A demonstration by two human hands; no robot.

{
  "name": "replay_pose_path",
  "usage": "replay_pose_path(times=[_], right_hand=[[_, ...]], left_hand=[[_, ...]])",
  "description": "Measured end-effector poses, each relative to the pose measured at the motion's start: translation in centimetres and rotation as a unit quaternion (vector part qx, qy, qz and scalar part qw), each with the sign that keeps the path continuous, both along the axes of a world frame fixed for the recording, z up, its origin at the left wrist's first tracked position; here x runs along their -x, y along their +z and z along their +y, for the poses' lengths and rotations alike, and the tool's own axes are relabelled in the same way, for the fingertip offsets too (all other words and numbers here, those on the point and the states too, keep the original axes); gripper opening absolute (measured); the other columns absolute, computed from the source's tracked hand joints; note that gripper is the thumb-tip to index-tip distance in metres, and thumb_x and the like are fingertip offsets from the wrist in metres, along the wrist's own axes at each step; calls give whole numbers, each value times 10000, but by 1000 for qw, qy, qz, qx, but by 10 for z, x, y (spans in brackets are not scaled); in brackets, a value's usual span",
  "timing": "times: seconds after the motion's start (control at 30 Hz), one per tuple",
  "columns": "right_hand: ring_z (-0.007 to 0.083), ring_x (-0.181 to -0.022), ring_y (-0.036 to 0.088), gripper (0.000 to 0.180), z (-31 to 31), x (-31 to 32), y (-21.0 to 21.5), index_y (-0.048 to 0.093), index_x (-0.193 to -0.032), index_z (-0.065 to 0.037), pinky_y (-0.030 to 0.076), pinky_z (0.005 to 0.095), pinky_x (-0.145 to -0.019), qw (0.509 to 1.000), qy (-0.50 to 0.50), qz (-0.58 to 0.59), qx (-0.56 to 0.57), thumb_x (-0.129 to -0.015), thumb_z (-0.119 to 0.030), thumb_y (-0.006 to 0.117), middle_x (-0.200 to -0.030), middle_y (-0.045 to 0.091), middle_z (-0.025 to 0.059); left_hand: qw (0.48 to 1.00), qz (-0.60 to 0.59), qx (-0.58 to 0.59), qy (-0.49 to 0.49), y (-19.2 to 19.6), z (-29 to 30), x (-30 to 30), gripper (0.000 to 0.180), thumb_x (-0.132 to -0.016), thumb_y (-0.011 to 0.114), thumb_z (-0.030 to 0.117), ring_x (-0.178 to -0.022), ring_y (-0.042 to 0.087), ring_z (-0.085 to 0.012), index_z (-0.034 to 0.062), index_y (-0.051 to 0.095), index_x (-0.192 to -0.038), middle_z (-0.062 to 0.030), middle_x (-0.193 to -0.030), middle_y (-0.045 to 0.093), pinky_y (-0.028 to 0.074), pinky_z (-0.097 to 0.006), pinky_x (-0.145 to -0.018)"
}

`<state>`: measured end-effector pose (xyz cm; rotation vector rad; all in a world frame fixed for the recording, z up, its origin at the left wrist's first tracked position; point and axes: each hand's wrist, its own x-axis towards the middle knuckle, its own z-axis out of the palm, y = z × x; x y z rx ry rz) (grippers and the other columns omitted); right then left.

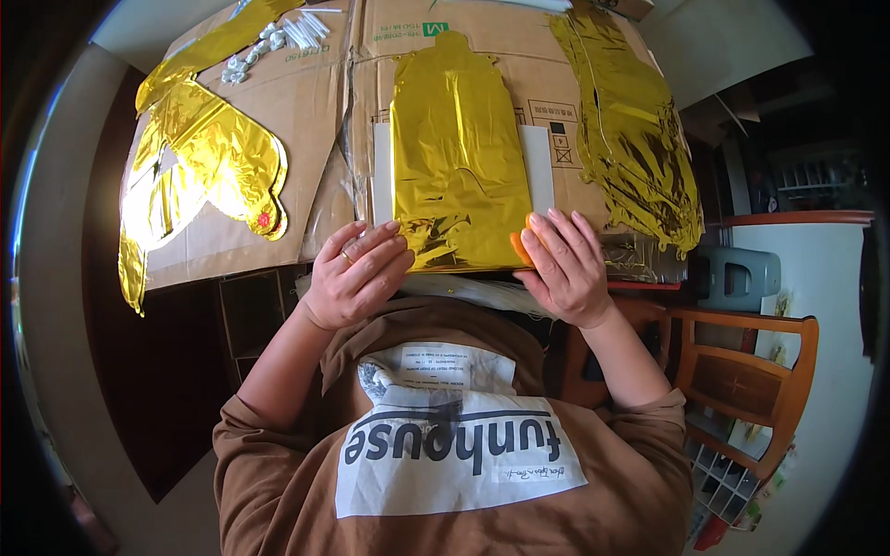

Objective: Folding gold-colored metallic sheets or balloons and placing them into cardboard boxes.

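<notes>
Where the front edge of the cardboard (315, 102) faces you, these items are set out. Centre: gold foil (454, 139), lying flat, near end between your hands, over a white sheet (382, 181) that shows at both sides. Your left hand (362, 278): fingers half curled, a ring on one, at the foil's near left corner; whether it grips anything, you cannot tell from this view. Your right hand (570, 273): partly closed, fingers and thumb about an orange piece (519, 248) at the near right corner. Left: shiny foil shapes (213, 139), one with a red spot (266, 221). Upper left: white sticks (304, 31) beside small white pieces (239, 69). Right: a crinkled foil strip (630, 130). Markings: green print (436, 30) and black boxed symbols (559, 139) on the cardboard; large dark lettering, upside down, on the white panel (445, 496) of your brown top (278, 482).
</notes>
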<state>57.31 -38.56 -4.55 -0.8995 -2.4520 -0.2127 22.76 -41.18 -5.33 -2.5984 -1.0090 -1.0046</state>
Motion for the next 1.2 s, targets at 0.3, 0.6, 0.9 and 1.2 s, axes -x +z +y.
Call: replay_pose_path(times=[0.3,0.6,0.9,1.2], right_hand=[[336,-1321,544,502,-1,0,-4,626,-1416,-145,411,541,-1128,999,-16,-35,-14,-1043,-467,531,-1412,593,133],[321,-1272,601,408,-2,0,-9,666,-1369,-132,462,523,-1102,999,-15,-2,-50,-1010,-322,626,-1373,617,126],[311,-1198,651,395,1,2,-9,703,-1284,-95,503,476,-1061,996,-26,1,-84,-896,-105,780,-1272,681,111],[312,-1167,672,295,2,6,0,733,-1237,-80,523,455,-1035,995,-39,-6,-87,-959,-156,670,-1227,702,125]], left_hand=[[1000,15,-8,-8,-1,3,2,350,-794,805,93,-1188,693,-241,121,720,-1132,-48,-1181,710,452,-452,-1083],[999,-11,10,29,6,0,-9,260,-830,800,188,-1172,697,-207,141,750,-1081,-18,-1136,720,472,-442,-1057],[999,18,-18,33,3,4,-8,287,-808,827,117,-1144,715,-225,132,755,-1086,-25,-1123,734,465,-442,-1062],[999,-7,-16,41,5,5,-13,231,-826,801,100,-1094,733,-204,138,754,-1049,-10,-1076,746,468,-429,-1048]])
